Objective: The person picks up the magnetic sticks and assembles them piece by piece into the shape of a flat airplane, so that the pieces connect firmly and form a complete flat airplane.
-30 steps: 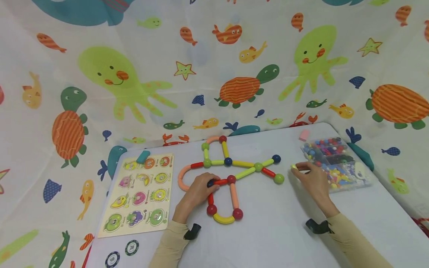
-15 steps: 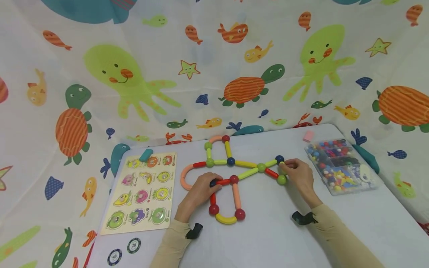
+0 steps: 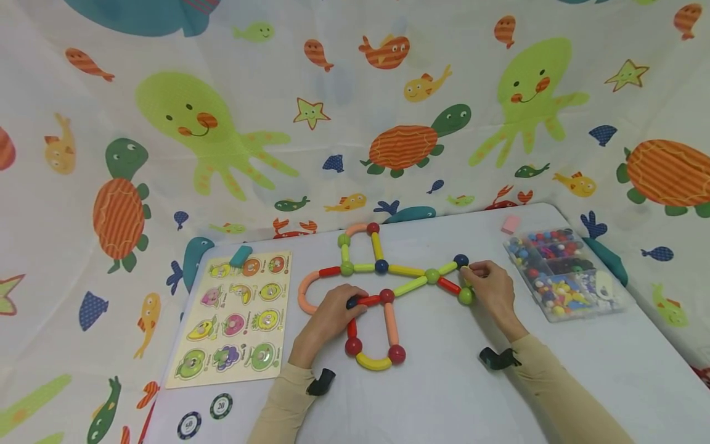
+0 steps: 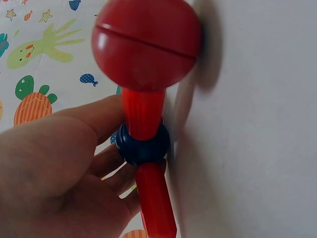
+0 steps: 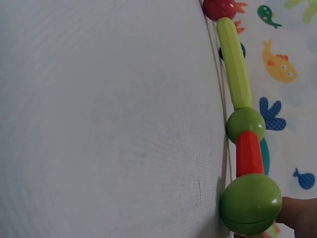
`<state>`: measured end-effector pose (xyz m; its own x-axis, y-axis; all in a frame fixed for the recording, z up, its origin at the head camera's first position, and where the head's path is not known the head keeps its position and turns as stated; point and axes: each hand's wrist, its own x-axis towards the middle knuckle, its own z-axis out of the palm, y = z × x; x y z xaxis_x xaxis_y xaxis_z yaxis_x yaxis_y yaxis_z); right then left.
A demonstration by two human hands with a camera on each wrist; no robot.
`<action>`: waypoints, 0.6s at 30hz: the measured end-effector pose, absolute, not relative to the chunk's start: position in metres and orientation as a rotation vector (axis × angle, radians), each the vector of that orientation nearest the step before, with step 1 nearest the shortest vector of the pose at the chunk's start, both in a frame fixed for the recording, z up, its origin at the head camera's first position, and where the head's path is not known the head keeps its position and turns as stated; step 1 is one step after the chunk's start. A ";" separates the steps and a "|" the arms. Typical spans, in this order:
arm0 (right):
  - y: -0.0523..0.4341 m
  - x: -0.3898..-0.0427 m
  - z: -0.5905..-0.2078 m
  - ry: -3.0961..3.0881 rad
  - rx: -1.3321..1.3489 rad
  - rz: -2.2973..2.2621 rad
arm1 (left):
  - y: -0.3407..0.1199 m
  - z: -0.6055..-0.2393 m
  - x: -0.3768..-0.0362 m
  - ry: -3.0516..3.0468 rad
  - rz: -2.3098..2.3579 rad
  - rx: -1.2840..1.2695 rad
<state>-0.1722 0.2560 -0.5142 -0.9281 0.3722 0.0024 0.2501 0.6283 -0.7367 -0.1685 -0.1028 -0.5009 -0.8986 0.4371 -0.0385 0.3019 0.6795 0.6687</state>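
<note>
A flat figure of magnetic sticks and balls lies on the table. My left hand (image 3: 331, 313) holds the dark blue ball (image 4: 141, 148) between thumb and fingers; two red sticks (image 4: 156, 198) meet at this ball. At the figure's right end, my right hand (image 3: 495, 288) pinches a small yellow-green stick (image 3: 465, 269), mostly covered by the fingers. It lies beside another dark blue ball (image 3: 460, 260) and a green ball (image 3: 465, 297); whether it touches both cannot be told. In the right wrist view, only fingertips show behind the green ball.
On the left lies a fruit puzzle board (image 3: 230, 320) with a teal block (image 3: 241, 256) on it. Two round chips (image 3: 221, 406) lie near the front edge. To the right is a clear compartment box (image 3: 566, 274) of beads, a pink block (image 3: 511, 224) behind it. A printed cloth hangs behind.
My right hand has moved left from near the bead box, bringing the yellow-green stick to the two end balls. My left hand keeps its hold on the dark blue ball.
</note>
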 end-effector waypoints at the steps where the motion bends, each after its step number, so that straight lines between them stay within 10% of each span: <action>1: 0.256 -0.172 -0.515 -2.688 -0.516 1.184 | -0.103 -0.501 -0.168 2.697 1.022 0.601; 18: 0.252 -0.174 -0.515 -2.701 -0.470 1.216 | -0.103 -0.500 -0.170 2.702 1.007 0.597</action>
<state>-0.1742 0.2525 -0.5148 -0.9410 0.3384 0.0016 0.2232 0.6242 -0.7487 -0.1698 -0.1029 -0.4999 -0.8992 0.4355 -0.0422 0.3016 0.6868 0.6614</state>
